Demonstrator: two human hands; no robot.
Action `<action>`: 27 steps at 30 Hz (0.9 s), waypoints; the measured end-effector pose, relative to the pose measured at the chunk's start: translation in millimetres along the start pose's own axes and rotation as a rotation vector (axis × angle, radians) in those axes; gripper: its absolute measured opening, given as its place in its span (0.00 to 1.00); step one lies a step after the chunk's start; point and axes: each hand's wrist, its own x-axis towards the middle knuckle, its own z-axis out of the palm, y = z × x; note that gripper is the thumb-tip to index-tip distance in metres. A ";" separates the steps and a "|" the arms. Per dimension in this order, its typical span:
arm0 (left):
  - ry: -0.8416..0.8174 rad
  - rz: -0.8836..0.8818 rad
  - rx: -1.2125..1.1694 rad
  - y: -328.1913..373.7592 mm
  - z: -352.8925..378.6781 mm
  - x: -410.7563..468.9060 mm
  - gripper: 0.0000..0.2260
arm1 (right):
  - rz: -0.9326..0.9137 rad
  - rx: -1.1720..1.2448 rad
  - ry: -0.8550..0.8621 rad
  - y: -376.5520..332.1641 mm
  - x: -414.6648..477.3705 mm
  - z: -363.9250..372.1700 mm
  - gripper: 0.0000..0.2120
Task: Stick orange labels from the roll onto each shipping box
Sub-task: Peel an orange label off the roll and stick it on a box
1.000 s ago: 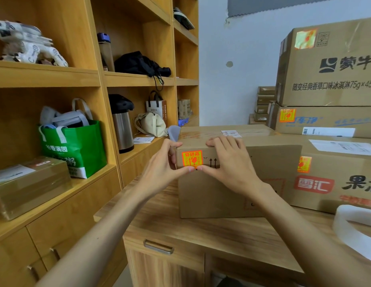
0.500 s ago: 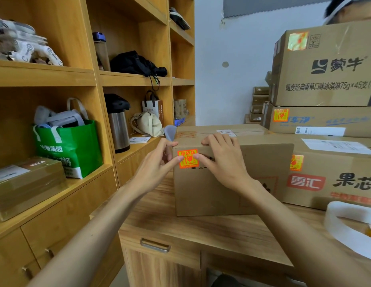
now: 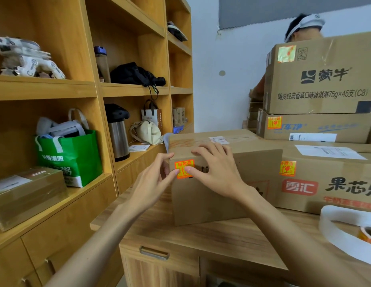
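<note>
While both thumbs have slid inward onto the label [image 3: 181, 165] | left hand [image 3: 152, 183], right hand [image 3: 218, 172]: splayed loose, pressing, gripping nothing | box [image 3: 221, 201] looks labelled; roll [image 3: 344, 230] next

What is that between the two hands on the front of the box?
An orange label on the box, seen in the head view; the left hand and right hand both touch it.

Single head camera, wide-angle, faces forward-down, close to box [image 3: 201, 204] on desk [image 3: 201, 235].
</note>
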 end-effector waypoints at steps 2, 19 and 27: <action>0.038 0.019 0.026 5.1 -2.8 -8.9 0.17 | 0.013 0.077 -0.007 -4.6 -0.2 -0.9 0.26; 0.042 -0.533 -0.199 -42.9 -29.5 63.4 0.27 | 0.100 -0.040 -0.123 -18.2 7.4 -13.5 0.35; -0.066 -0.359 -0.375 -25.8 -20.3 44.2 0.19 | 0.184 0.111 -0.262 40.4 -12.9 -56.9 0.35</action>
